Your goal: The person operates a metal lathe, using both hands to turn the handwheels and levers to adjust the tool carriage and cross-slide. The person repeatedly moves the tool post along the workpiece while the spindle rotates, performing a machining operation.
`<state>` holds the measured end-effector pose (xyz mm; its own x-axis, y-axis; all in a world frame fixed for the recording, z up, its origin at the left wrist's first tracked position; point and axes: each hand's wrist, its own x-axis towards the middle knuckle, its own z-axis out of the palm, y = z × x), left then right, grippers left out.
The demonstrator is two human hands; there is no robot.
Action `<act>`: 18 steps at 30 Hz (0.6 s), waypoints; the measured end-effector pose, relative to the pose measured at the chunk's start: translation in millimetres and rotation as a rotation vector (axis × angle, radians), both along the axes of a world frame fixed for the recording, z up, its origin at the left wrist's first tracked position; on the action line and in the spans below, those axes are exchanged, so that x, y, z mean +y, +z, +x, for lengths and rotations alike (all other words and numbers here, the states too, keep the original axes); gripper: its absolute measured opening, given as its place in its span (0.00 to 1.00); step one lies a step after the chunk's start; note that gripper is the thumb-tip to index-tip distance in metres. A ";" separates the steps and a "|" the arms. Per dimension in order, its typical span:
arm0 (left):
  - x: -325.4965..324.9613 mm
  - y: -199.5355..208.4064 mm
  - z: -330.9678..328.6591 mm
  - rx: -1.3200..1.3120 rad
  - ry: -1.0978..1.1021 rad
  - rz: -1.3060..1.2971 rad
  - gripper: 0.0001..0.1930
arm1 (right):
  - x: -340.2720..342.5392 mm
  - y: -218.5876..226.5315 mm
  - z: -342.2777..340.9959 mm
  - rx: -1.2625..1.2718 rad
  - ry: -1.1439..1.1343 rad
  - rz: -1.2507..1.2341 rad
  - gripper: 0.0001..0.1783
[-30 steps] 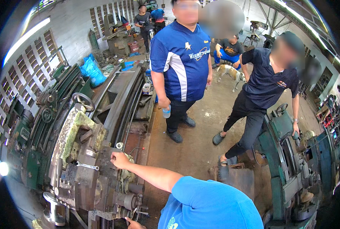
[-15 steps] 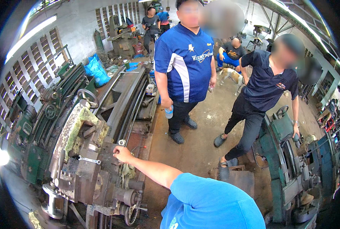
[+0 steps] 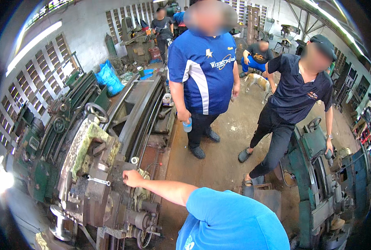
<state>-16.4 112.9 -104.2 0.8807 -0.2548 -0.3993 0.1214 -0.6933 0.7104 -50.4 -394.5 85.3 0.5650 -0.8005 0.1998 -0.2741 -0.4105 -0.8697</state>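
My right hand [image 3: 132, 178] reaches across to the left, out of a blue sleeve, over the carriage of a worn metal lathe [image 3: 150, 89]. Its fingers are curled closed against the dark block beside the tool slide; whatever they grip is hidden under them. To the left of the hand, a combination wrench [image 3: 99, 180] lies on the carriage. A small round metal piece [image 3: 134, 160] sits just beyond my knuckles. Closer to me are a handwheel [image 3: 144, 237] and a shiny spool-shaped metal part [image 3: 60, 223]. My left hand is out of the picture.
A person in a blue jersey [image 3: 203, 77] stands beyond the lathe holding a bottle. Another, in black [image 3: 296, 89], leans on a green machine [image 3: 312, 146] at right. A dog [image 3: 258, 84], more people and a blue bag [image 3: 109, 78] are farther back. A second green lathe [image 3: 54, 137] stands left.
My right hand has shifted slightly toward me along the carriage, its fingers still curled. The whole view has tilted a little. The wrench stays where it was.
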 end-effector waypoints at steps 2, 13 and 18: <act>-33.5 2.8 6.4 -0.015 0.116 0.038 0.32 | -1.5 -3.1 -2.0 -0.021 0.024 0.006 0.13; -131.6 24.0 13.4 -0.064 0.355 0.223 0.54 | 16.4 -16.6 1.4 -0.038 0.196 -0.032 0.13; -141.2 26.1 12.5 -0.041 0.441 0.169 0.70 | -13.1 -12.9 8.1 0.289 0.344 -0.116 0.19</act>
